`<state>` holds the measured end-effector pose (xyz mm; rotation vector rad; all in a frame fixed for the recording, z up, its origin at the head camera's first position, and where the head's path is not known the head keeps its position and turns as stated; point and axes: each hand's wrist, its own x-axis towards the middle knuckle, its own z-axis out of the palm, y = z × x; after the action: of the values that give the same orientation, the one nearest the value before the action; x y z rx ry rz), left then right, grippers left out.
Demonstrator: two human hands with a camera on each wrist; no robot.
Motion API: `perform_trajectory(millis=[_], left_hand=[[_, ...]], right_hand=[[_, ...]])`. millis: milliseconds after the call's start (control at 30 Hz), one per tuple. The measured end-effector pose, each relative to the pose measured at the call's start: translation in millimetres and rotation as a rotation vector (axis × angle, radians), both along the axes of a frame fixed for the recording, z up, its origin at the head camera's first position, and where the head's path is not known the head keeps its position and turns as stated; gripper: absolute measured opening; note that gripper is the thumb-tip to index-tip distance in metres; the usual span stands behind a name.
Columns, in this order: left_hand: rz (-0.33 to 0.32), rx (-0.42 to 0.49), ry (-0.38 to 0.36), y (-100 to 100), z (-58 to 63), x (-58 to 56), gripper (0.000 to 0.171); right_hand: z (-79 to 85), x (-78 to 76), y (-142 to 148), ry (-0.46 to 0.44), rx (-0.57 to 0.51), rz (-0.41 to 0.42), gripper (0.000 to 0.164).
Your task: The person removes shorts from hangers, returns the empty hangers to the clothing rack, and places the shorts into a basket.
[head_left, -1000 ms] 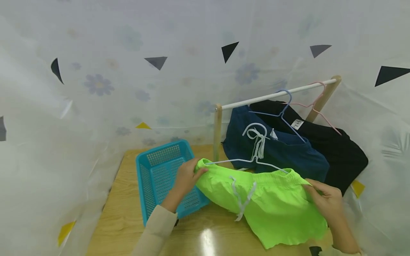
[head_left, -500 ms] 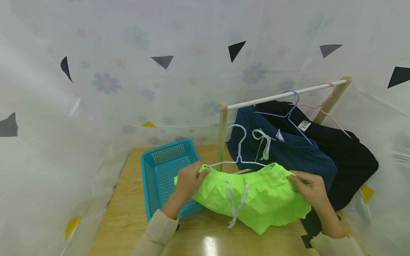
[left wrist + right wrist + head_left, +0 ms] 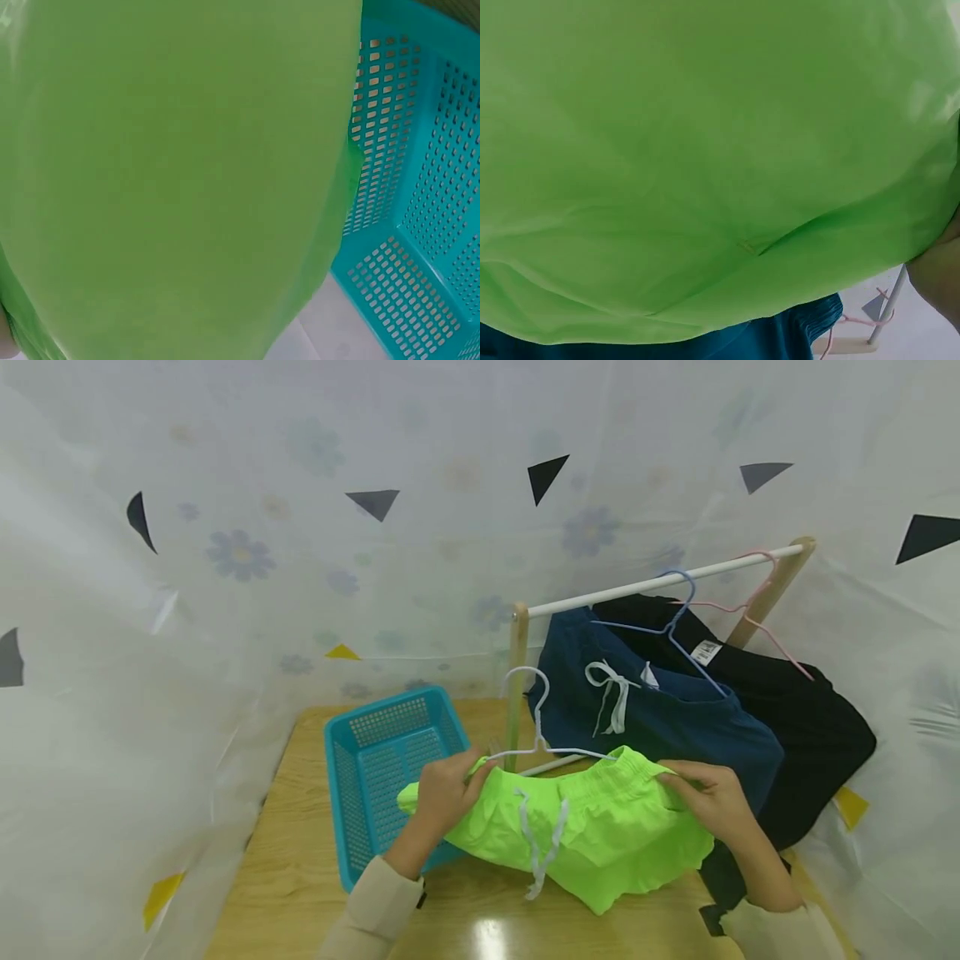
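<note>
Neon green shorts [image 3: 600, 827] with a pale drawstring hang between my two hands above the table. A white hanger [image 3: 540, 727] sits inside their waistband, its hook standing up. My left hand [image 3: 447, 789] pinches the left end of the waistband, thumb in front. At the other end, my right hand [image 3: 712, 797] pinches the waistband between thumb and fingers. Green cloth fills most of both wrist views, so little of either hand shows there; the hanger's ends are hidden in the shorts.
A blue perforated basket [image 3: 337, 802] stands on the wooden table [image 3: 277, 827] at left. Behind the shorts, a rack with a white rail [image 3: 600, 599] holds a navy garment [image 3: 675, 727] on a blue hanger and a black garment [image 3: 817, 718] on a pink one.
Both hands have carried the shorts and white hanger to the left, the right hand moving farther inward. The hanger's hook now stands near the rack's left post. The left hand keeps its pinch.
</note>
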<state>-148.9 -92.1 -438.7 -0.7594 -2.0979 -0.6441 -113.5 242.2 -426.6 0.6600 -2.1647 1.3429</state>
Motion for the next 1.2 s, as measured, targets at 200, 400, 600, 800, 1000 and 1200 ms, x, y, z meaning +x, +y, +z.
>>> perform_trajectory(millis=[200, 400, 600, 800, 1000, 1200], left_hand=[[-0.010, 0.041, -0.043, -2, -2.0, 1.4, 0.052], [-0.033, 0.092, -0.087, -12, -3.2, 2.8, 0.051], [-0.045, 0.121, -0.069, -21, -8.1, 0.0, 0.055], [-0.033, 0.141, -0.074, -23, -8.7, -1.6, 0.055], [-0.010, 0.187, -0.125, -24, -10.5, -1.9, 0.048], [-0.048, 0.208, -0.124, -20, -11.0, -0.8, 0.044]], right_hand=[[-2.5, 3.8, 8, 0.001, -0.025, -0.037, 0.035], [-3.6, 11.5, 21, -0.108, -0.060, -0.155, 0.030], [-10.9, 19.7, 31, -0.164, -0.064, -0.198, 0.029], [-22.9, 27.0, 32, -0.203, -0.141, -0.331, 0.024], [-38.8, 38.7, 29, -0.255, -0.176, -0.446, 0.019], [-56.6, 45.3, 27, -0.298, -0.247, -0.460, 0.015]])
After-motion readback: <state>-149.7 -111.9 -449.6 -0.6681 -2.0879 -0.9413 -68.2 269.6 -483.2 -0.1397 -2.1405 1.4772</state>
